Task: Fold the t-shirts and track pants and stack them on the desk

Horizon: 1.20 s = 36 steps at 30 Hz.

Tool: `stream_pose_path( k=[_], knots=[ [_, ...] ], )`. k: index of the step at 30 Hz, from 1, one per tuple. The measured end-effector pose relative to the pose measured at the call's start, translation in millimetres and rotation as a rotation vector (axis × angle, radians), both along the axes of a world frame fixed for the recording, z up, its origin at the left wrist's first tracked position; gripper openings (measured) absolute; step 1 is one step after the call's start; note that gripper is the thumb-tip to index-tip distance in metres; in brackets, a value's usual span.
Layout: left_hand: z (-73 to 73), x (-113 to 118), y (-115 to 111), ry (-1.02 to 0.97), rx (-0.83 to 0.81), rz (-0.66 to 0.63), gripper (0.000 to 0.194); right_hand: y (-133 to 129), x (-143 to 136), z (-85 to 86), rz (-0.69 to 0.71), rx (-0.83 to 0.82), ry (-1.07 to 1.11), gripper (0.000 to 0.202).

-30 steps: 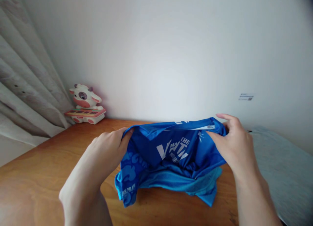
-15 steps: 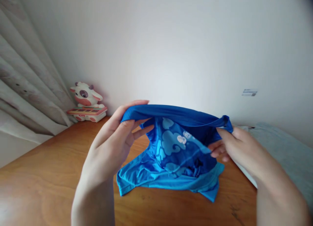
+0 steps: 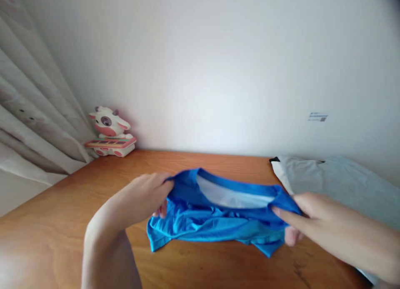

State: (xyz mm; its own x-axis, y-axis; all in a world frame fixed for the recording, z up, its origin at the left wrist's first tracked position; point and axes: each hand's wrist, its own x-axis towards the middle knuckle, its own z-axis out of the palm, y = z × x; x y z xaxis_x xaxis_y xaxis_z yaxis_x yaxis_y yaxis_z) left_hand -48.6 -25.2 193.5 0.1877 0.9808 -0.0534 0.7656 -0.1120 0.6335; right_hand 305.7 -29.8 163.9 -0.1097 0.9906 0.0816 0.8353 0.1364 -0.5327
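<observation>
Dark blue stretchy clothing [image 3: 184, 188] is spread between my two hands, its band pulled wide. White cloth [image 3: 234, 195] shows through the opening. My left hand [image 3: 151, 193] is closed on the left end of the band. At the other end, the thumb and fingers of my right hand [image 3: 298, 216] pinch the dark blue cloth. Bright blue fabric [image 3: 206, 230] lies rumpled on the table below, with a corner sticking out at each side. Whether it is one piece with the dark blue cloth, I cannot tell.
The wooden table [image 3: 75, 210] meets a white wall [image 3: 218, 72]. A toy cow with a keyboard [image 3: 111, 133] sits at the back left, beside a pale curtain [image 3: 37, 97]. Grey cloth [image 3: 337, 180] lies at the right. A small label [image 3: 318, 116] is on the wall.
Both hands have come down and spread apart with the dark blue cloth. Its cloud print is out of sight now, and white cloth shows in the opening.
</observation>
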Motion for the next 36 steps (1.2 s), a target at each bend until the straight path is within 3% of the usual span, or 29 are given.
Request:
stream_pose_path(
  k=[2,3,5,7,9,11,13,16,18,20,22,26,30,32,36],
  knots=[
    [-7.8,-2.8,6.2,0.03,-0.279,-0.129,0.034,5.6,-2.4,-7.6,0.16,-0.372,0.022,0.034],
    [-12.8,-0.9,12.7,0.007,-0.331,-0.155,0.034,12.3,-5.3,-11.9,0.222,-0.472,0.041,0.03],
    [-24.4,6.8,31.1,-0.083,-0.211,-0.099,0.036,31.7,-12.3,-21.7,0.211,-0.314,0.061,0.024],
    [-36.8,15.9,52.0,-0.157,0.152,0.083,0.041,53.2,-19.0,-32.7,0.101,0.057,0.038,0.031],
    [-48.4,22.1,69.1,-0.13,0.513,0.279,0.055,69.6,-23.6,-42.8,-0.015,0.305,0.009,0.057],
    [-58.3,24.3,78.9,-0.033,0.642,0.33,0.072,77.7,-25.4,-50.9,-0.012,0.336,-0.005,0.08],
    [-67.1,24.2,82.2,0.071,0.503,0.206,0.066,79.7,-24.9,-58.4,0.057,0.209,-0.014,0.079],
    [-81.5,26.5,82.6,0.23,0.092,-0.075,0.038,82.5,-22.2,-74.5,0.157,-0.099,-0.072,0.059],
    [-93.7,32.3,84.2,0.379,-0.138,-0.194,0.026,88.2,-21.2,-89.1,0.173,-0.223,-0.144,0.046],
    [-107.8,40.2,87.1,0.513,-0.251,-0.218,0.026,95.1,-22.0,-103.2,0.154,-0.238,-0.214,0.032],
    [-122.9,46.8,89.1,0.567,-0.242,-0.183,0.035,99.0,-24.5,-114.2,0.123,-0.208,-0.258,0.023],
    [-152.4,43.3,78.6,0.439,0.012,-0.158,0.042,86.1,-27.2,-134.4,0.057,-0.125,-0.299,0.026],
    [-172.2,16.0,49.2,0.374,0.314,-0.131,0.047,52.2,-8.9,-169.1,0.101,0.172,-0.319,0.042],
    [-175.7,1.8,33.3,0.41,0.311,-0.146,0.06,34.5,7.7,-187.4,0.129,0.223,-0.295,0.053],
    [-176.4,-9.4,-3.2,0.516,0.23,-0.111,0.069,1.5,35.7,-207.9,0.111,0.128,-0.306,0.07]
  ],
)
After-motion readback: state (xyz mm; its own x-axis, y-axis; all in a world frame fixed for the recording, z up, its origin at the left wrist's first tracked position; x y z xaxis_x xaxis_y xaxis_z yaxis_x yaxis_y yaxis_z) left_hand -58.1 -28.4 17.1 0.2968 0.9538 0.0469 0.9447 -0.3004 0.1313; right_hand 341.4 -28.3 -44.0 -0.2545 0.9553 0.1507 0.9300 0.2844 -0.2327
